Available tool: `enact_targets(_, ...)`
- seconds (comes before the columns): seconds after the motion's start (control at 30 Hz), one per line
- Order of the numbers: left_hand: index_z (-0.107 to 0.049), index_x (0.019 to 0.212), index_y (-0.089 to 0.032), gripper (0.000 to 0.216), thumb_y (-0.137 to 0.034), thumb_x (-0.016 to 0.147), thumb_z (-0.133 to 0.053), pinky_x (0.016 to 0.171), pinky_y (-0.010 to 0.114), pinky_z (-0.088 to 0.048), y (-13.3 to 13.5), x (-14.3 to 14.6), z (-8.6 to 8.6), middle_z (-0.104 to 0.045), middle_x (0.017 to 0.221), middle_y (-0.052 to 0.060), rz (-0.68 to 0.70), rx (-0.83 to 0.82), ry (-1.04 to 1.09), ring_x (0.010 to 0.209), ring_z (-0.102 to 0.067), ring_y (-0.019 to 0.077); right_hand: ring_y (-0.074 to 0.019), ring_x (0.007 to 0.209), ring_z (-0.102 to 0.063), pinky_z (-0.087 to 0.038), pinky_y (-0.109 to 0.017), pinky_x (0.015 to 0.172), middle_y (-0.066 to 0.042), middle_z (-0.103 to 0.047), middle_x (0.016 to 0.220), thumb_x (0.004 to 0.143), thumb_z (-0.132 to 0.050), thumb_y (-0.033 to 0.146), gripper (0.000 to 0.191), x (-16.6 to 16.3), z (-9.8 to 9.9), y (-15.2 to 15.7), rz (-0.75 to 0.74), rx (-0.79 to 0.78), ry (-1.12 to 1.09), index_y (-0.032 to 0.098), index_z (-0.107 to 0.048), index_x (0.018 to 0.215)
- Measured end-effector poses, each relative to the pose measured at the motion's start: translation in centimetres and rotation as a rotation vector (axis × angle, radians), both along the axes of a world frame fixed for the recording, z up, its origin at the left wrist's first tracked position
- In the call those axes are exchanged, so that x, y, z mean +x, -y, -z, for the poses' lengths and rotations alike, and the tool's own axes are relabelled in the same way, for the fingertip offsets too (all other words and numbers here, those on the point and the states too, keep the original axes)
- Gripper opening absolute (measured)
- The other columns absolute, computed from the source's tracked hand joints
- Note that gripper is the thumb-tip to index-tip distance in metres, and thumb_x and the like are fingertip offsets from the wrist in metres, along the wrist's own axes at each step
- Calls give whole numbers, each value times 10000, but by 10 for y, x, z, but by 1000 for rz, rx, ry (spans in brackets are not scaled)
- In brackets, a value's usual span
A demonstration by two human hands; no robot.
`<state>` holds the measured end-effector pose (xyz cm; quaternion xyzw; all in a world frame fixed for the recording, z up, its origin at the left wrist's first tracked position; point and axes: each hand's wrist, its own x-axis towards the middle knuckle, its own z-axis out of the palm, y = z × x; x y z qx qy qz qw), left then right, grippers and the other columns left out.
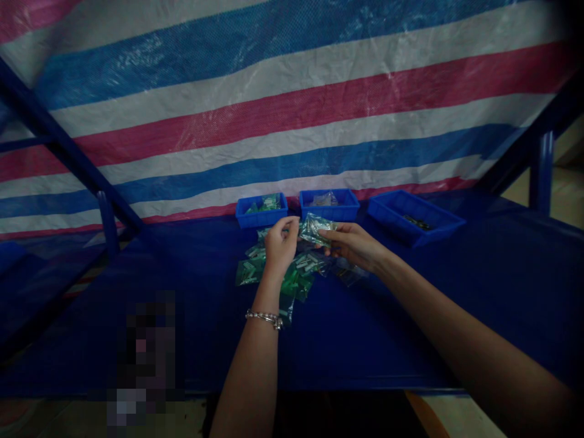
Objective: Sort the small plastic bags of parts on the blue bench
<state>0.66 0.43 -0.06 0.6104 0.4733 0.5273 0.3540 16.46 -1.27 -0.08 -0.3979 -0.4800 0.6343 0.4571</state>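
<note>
My right hand (350,243) grips a clear plastic bag (316,227) of small pale parts by its right side, thumb on top. At the bag's left edge is my left hand (281,244), its thumb and fingers closed in a pinch; whether they hold the bag's corner is hard to make out. Below both hands lies a loose pile of similar bags: a greenish bag (250,271) at the left, a green bag (297,285) in the middle, and a bag with pale pieces (308,263) nearer the right hand. Part of the pile is hidden by my left wrist.
Three blue bins stand along the back: a left bin (261,219) with greenish bags, a middle bin (329,213) with a clear bag, and an angled right bin (387,220) holding dark items. Behind the blue tabletop (456,292) hangs a striped sheet (292,115). Blue frame bars (77,158) flank it.
</note>
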Motion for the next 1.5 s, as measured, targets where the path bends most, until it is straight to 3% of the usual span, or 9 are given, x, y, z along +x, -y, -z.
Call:
enact_targets(0.1,-615,826,-121,243,-341,767,-530,483,210,-424,3,2,-2,-627,754,53,112,-74,3,539,-539,95,-78,476,-521,-357,-206,417,-32,-634,660,677,-670,313,191,1,2,0,-14,33,16,146,-636,764)
enact_targets(0.23,-608,717,-117,188,-304,704,-607,537,226,-440,4,3,1,-626,693,51,190,-57,-19,582,-558,112,-79,492,-524,-367,-210,439,-29,-634,679,666,-678,325,215,1,2,0,-23,59,36,147,-643,781)
enact_targets(0.67,-592,736,-104,122,-179,647,-630,554,220,-437,2,4,2,-619,682,41,250,-122,94,581,-551,100,-82,484,-516,-349,-213,437,-22,-627,653,632,-695,354,248,0,4,-2,15,85,101,146,-632,752)
enact_targets(0.87,-607,695,-105,121,-205,635,-640,544,220,-421,0,2,5,-614,662,39,210,-48,22,577,-540,106,-84,493,-516,-346,-204,431,-12,-614,644,645,-688,359,243,0,5,-2,35,111,143,160,-630,773)
enact_targets(1.13,-635,787,-139,143,-146,661,-568,539,204,-424,3,-2,-2,-625,755,30,12,72,60,594,-545,96,-121,616,-584,-419,-213,492,-50,-655,808,681,-679,326,303,2,5,-4,129,58,120,180,-595,933)
enact_targets(1.33,-650,779,-155,158,-97,656,-569,636,229,-466,1,-3,-1,-597,848,50,-22,232,68,793,-568,138,-136,621,-616,-463,-224,520,-111,-674,825,824,-461,483,397,4,1,-2,-99,-89,-52,133,-605,943)
enact_targets(1.43,-659,761,-160,165,-71,656,-568,639,229,-464,3,-2,-3,-575,857,50,-37,289,12,760,-556,123,-133,622,-621,-471,-224,518,-114,-681,842,841,-365,538,471,4,-1,-2,-171,-112,-134,145,-612,914)
enact_targets(1.5,-667,760,-169,186,-58,657,-559,587,212,-450,4,-2,-4,-560,883,48,-43,297,-56,683,-537,96,-128,614,-621,-468,-217,506,-107,-686,837,836,-394,524,434,3,-2,-1,-178,-106,-149,154,-617,881)
